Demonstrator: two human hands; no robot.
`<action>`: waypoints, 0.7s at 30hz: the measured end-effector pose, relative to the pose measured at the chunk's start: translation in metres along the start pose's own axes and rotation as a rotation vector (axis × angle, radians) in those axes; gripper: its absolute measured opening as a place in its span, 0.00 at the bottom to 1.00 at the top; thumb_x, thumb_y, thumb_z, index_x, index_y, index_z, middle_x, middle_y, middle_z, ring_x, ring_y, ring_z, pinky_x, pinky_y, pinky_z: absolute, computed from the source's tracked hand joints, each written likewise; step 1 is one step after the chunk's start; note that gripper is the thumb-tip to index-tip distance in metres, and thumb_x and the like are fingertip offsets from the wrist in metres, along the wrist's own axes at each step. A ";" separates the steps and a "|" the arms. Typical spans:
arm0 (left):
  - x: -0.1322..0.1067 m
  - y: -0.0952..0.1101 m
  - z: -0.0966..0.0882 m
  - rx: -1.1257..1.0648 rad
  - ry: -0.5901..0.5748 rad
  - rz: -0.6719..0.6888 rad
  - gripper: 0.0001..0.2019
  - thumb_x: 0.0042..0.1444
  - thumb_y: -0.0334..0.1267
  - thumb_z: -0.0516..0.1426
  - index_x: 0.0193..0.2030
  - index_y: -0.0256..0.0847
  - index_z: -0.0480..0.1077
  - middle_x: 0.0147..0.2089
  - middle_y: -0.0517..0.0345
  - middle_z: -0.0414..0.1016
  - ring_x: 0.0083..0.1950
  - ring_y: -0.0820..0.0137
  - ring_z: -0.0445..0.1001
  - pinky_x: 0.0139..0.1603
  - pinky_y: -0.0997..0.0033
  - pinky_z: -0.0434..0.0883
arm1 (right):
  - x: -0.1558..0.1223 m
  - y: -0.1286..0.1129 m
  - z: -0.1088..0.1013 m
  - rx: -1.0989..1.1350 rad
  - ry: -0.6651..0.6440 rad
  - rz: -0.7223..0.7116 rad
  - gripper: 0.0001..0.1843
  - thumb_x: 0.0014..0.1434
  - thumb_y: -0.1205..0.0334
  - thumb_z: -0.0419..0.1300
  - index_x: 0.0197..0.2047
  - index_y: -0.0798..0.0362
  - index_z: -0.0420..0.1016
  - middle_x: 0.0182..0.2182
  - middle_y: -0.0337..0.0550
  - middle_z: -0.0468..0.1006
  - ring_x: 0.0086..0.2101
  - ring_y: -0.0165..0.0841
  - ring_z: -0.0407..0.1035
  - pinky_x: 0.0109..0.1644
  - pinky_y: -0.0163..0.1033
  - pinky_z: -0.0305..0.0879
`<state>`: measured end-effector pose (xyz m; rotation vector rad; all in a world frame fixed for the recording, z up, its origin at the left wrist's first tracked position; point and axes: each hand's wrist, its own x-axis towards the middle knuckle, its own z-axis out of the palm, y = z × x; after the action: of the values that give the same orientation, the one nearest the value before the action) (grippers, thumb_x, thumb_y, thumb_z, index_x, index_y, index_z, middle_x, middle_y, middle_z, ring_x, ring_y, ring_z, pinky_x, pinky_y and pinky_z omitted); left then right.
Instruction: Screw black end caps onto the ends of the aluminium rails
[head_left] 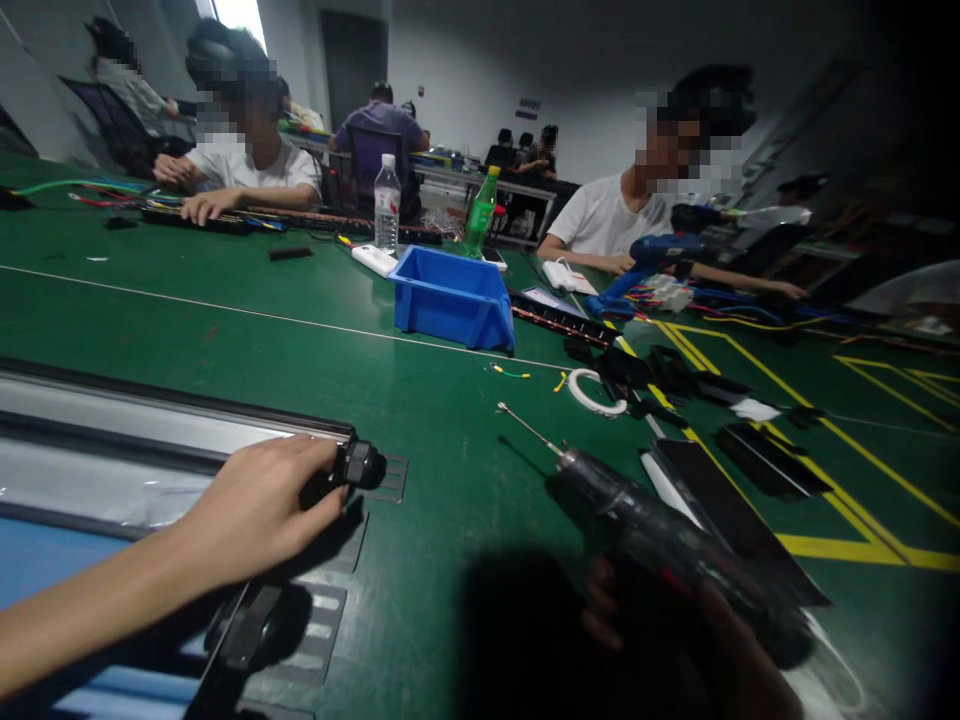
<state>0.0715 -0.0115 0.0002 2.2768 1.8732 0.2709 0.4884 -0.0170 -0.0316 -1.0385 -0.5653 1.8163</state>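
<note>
My left hand (259,505) reaches forward at the lower left, fingers closed round a small black knob-like part (358,467) at the end of a long grey metal rail (150,415) lying on the green table (420,430). My right hand (667,630), dark and partly shadowed at the bottom right, grips a black electric screwdriver (660,530). Its thin bit (525,427) points up and left, over the table, apart from the rail.
A blue plastic bin (454,297) stands mid-table, with a clear water bottle (387,203) and a green bottle (481,213) behind it. A white tape roll (592,392) and black flat parts (757,455) lie to the right. Two people in white shirts work across the table.
</note>
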 end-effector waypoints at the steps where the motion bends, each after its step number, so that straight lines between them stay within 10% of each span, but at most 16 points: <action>1: 0.000 0.000 0.000 0.001 0.011 0.001 0.14 0.65 0.48 0.51 0.41 0.41 0.71 0.37 0.52 0.76 0.38 0.60 0.75 0.38 0.62 0.66 | 0.007 0.000 0.012 -0.011 -0.065 0.014 0.23 0.64 0.44 0.59 0.46 0.55 0.82 0.39 0.53 0.82 0.34 0.40 0.76 0.38 0.43 0.76; 8: -0.001 0.002 -0.003 -0.040 0.081 0.009 0.15 0.66 0.50 0.52 0.37 0.41 0.69 0.33 0.54 0.75 0.33 0.64 0.73 0.33 0.67 0.62 | 0.047 0.012 0.068 0.013 -0.408 0.313 0.31 0.65 0.37 0.54 0.34 0.60 0.78 0.30 0.48 0.73 0.29 0.34 0.66 0.34 0.38 0.65; 15: -0.001 0.003 -0.004 -0.183 0.157 -0.035 0.15 0.65 0.51 0.57 0.39 0.41 0.65 0.36 0.56 0.73 0.36 0.65 0.72 0.35 0.67 0.64 | 0.046 0.016 0.066 -0.042 -0.453 0.307 0.31 0.64 0.37 0.55 0.34 0.60 0.79 0.29 0.49 0.73 0.30 0.35 0.66 0.36 0.39 0.64; 21: -0.004 0.004 -0.005 -0.232 0.224 0.192 0.12 0.66 0.44 0.57 0.50 0.39 0.67 0.48 0.50 0.72 0.48 0.62 0.70 0.49 0.61 0.68 | 0.044 0.018 0.061 -0.103 -0.483 0.309 0.30 0.65 0.40 0.53 0.37 0.60 0.80 0.32 0.53 0.77 0.32 0.37 0.69 0.40 0.41 0.67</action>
<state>0.0730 -0.0163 0.0054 2.3439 1.6139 0.7574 0.4192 0.0169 -0.0306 -0.7806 -0.8276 2.3565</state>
